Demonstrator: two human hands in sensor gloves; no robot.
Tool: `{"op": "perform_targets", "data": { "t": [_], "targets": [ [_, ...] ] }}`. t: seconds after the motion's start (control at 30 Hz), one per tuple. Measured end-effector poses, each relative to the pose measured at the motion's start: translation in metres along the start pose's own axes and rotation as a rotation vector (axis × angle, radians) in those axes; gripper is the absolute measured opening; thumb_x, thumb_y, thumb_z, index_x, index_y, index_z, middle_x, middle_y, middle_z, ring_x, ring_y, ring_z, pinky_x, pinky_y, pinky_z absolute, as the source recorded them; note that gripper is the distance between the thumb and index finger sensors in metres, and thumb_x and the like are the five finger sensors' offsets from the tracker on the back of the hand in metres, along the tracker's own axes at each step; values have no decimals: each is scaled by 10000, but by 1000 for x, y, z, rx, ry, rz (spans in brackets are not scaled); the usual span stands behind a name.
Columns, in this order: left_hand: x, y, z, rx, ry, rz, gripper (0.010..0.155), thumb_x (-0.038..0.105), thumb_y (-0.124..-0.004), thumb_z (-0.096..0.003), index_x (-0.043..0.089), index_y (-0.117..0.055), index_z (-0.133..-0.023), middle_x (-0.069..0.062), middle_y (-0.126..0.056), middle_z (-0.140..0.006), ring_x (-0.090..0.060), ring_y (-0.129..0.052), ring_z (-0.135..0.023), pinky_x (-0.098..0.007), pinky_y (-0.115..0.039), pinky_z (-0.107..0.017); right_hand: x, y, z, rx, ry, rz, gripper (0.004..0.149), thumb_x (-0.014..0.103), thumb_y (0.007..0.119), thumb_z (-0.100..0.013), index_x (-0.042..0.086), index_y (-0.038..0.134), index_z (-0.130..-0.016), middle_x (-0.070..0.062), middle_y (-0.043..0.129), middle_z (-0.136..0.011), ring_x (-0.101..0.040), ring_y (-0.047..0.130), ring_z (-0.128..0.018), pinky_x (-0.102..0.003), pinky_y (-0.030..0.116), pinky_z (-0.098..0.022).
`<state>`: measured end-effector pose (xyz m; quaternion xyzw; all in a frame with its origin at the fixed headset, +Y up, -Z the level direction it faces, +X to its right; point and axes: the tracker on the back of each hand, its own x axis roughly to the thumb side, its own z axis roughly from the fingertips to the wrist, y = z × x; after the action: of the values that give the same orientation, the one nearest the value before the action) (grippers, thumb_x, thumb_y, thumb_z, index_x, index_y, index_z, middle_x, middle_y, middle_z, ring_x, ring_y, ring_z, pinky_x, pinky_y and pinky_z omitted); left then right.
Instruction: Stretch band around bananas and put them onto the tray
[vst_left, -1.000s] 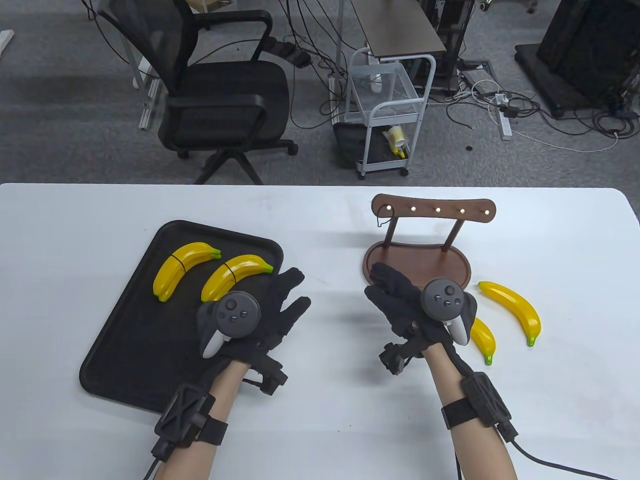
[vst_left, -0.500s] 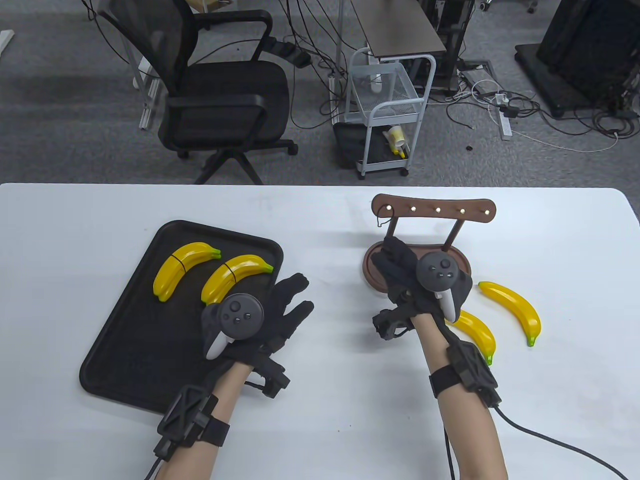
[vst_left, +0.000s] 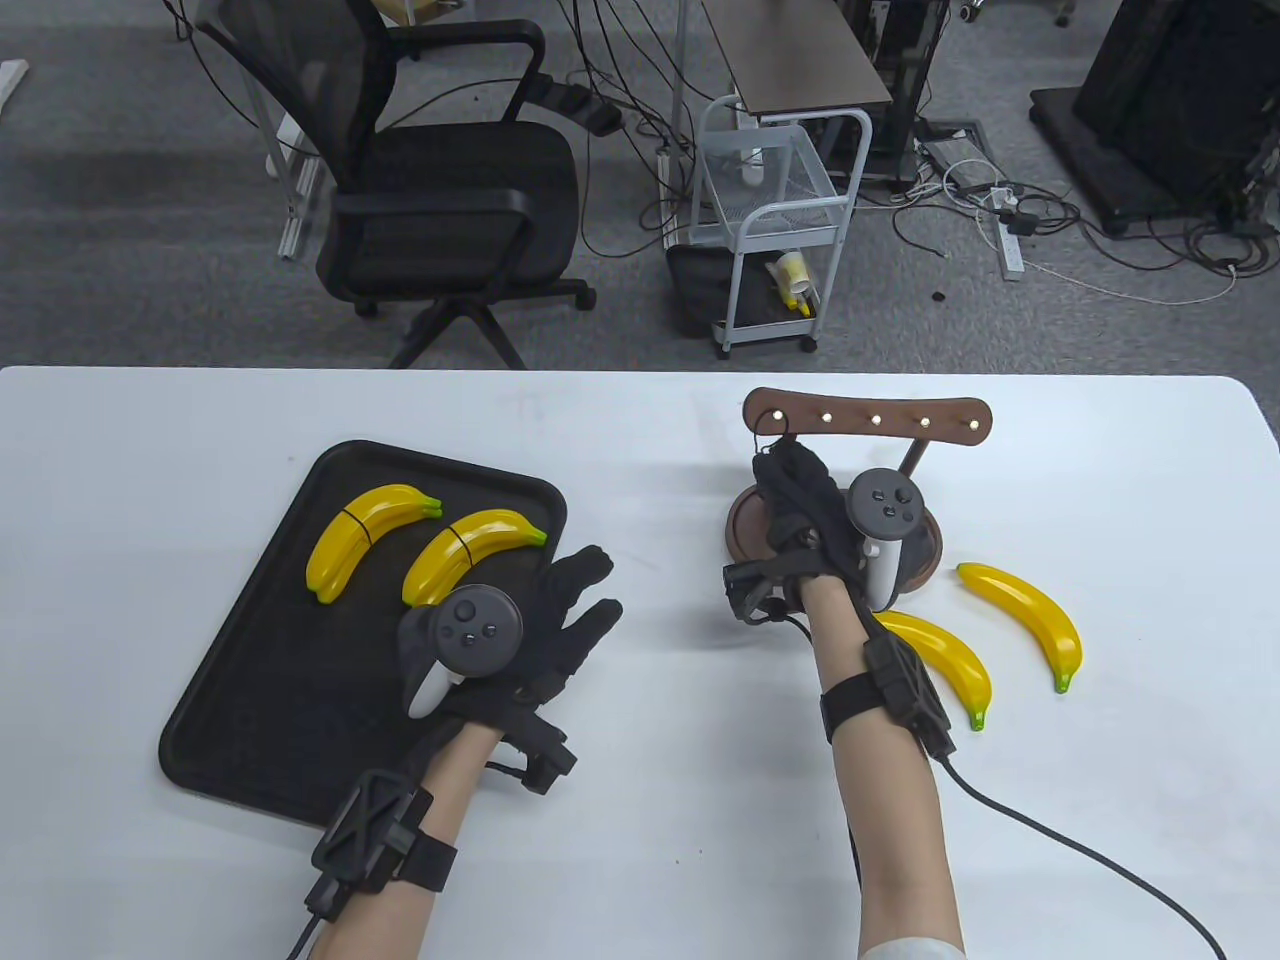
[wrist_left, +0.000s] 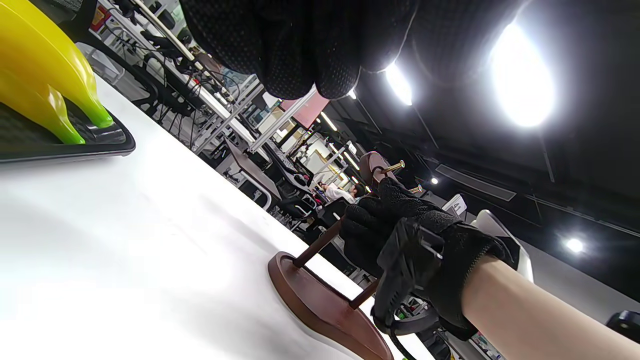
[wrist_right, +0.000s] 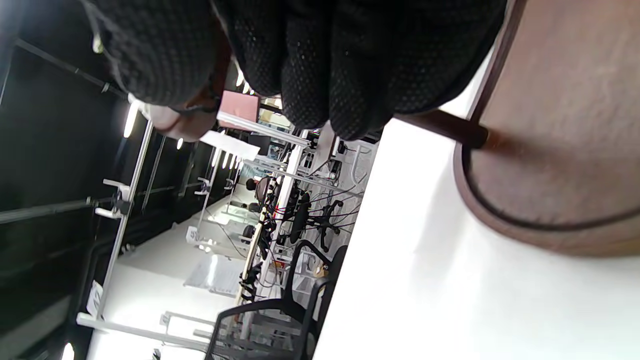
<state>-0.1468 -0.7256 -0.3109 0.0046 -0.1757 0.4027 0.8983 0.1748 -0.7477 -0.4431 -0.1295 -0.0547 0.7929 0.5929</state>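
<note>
Reaching for the band (vst_left: 765, 437) hanging off the leftmost peg of the wooden peg rack (vst_left: 868, 414), you are bringing your right hand (vst_left: 805, 500) up against it, fingertips (wrist_left: 387, 192) at the peg. Whether they are already pinching the thin loop, you cannot tell from any view; the glove is covering it. Two banded bananas (vst_left: 420, 540) are lying on the black tray (vst_left: 250, 720), while two loose bananas (vst_left: 1000, 640) are waiting on the desk (vst_left: 640, 800) just beside your right forearm. Your left hand (vst_left: 520, 640) is hovering at the tray's right edge, fingers spread and holding nothing. Next, judging by this, you are needing a firm pinch to lift the band clear.
</note>
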Motion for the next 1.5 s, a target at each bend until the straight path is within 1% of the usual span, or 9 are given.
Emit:
{"op": "perform_targets", "data": {
  "t": [0.1,0.33,0.53,0.9,1.03,1.17,1.3,1.5],
  "targets": [
    [0,0,0,-1,5,-1,582,483,-701,-618,259,-523,-1124,-18,-635,-1189,-331,-712,-1083,-500,-594,-815,-5,5,-4,13,45,-106,595,431,768,-530,99,675,-1015,-141,823,-944,-354,902,-776,-507,785,-540],
    [0,1,0,-2,12,-3,578,482,-700,-618,259,-528,-1123,-21,-639,-1187,-334,-713,-1082,-503,-593,-814,-11,14,-7,10,113,-243,511,411,774,-535,123,741,-956,-98,887,-867,-309,947,-707,-484,808,-506],
    [0,1,0,-5,12,-4,576,482,-700,-618,259,-531,-1122,-21,-641,-1187,-337,-715,-1080,-504,-594,-812,-11,14,-7,-8,123,-259,411,387,761,-554,160,792,-896,-53,927,-798,-274,974,-653,-468,821,-477],
    [0,1,1,-10,14,-6,577,481,-701,-617,257,-532,-1122,-21,-644,-1185,-338,-716,-1079,-505,-595,-811,2,0,-1,-33,48,-164,391,379,751,-571,128,815,-864,-53,946,-749,-272,987,-606,-470,825,-452],
    [0,1,1,-11,15,-4,575,481,-701,-617,258,-534,-1121,-21,-643,-1185,-336,-715,-1080,-505,-595,-811,10,-7,3,-27,25,-160,389,377,753,-571,126,819,-861,-53,949,-743,-272,989,-601,-470,825,-449],
    [0,0,1,-16,14,-4,576,481,-702,-617,257,-534,-1121,-23,-645,-1184,-339,-717,-1078,-505,-595,-810,21,-14,8,-17,-14,-119,385,367,752,-574,120,822,-860,-62,952,-741,-278,990,-598,-474,825,-446],
    [1,-2,1,-23,13,-7,576,480,-702,-617,257,-536,-1121,-24,-645,-1184,-339,-718,-1078,-505,-596,-809,32,-20,14,14,-63,-87,377,357,750,-576,119,826,-858,-68,953,-742,-286,990,-598,-481,823,-444],
    [1,-3,1,-25,10,-9,577,480,-703,-616,255,-536,-1121,-26,-646,-1183,-339,-719,-1077,-506,-597,-808,47,-30,35,69,-167,-45,379,350,742,-582,104,826,-858,-78,954,-738,-294,992,-592,-488,823,-437]
  ]
}}
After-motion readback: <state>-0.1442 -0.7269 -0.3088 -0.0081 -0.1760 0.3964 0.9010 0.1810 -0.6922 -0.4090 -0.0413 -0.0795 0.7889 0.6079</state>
